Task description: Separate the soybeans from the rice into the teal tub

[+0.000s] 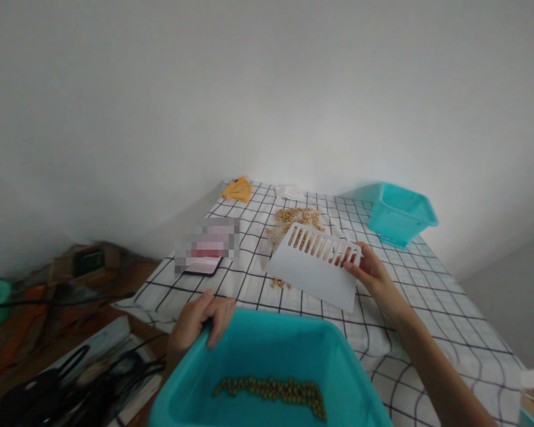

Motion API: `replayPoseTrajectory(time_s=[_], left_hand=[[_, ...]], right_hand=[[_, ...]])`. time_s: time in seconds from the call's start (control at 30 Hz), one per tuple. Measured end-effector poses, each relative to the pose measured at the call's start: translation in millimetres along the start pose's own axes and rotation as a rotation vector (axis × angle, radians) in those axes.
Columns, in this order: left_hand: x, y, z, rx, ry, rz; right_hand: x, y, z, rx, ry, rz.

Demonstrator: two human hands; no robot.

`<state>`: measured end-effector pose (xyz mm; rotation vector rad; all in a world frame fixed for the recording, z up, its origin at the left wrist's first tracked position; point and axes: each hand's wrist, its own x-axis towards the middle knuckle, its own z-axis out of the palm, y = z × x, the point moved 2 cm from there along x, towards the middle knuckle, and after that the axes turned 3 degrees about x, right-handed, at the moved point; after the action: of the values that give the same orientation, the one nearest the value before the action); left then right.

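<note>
My left hand (200, 323) grips the far left rim of a teal plastic bin (338, 379), fingers curled over the edge. A row of yellow-brown beans (271, 391) lies on the bin's bottom. My right hand (367, 270) holds a white slotted plastic scoop (314, 273) by its right end, tilted above the checked tablecloth (427, 284). Behind the scoop lies a loose pile of the same beans (296, 218) on the cloth, and a few beans rest just under the scoop's lower edge.
A second teal bin (398, 213) stands at the far right of the table. A yellow cloth (238, 190) and a white scrap (289, 191) lie by the wall. A phone-like object (204, 264) lies left. Cables and clutter (71, 379) sit lower left.
</note>
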<state>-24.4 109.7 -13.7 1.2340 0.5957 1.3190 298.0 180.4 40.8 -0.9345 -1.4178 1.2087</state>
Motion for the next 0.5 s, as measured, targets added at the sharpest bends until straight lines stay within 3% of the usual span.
replayPoseTrajectory(time_s=[0.1,0.5], left_hand=[[0.7,-2.3,-2.9,0.000,-0.024,0.039],[-3.2,4.0,4.9,0.005,0.073,-0.025]], right_hand=[[-1.0,1.6,-1.8,0.003,-0.016,-0.011],[-3.0,4.2,-0.4,0.018,-0.093,0.028]])
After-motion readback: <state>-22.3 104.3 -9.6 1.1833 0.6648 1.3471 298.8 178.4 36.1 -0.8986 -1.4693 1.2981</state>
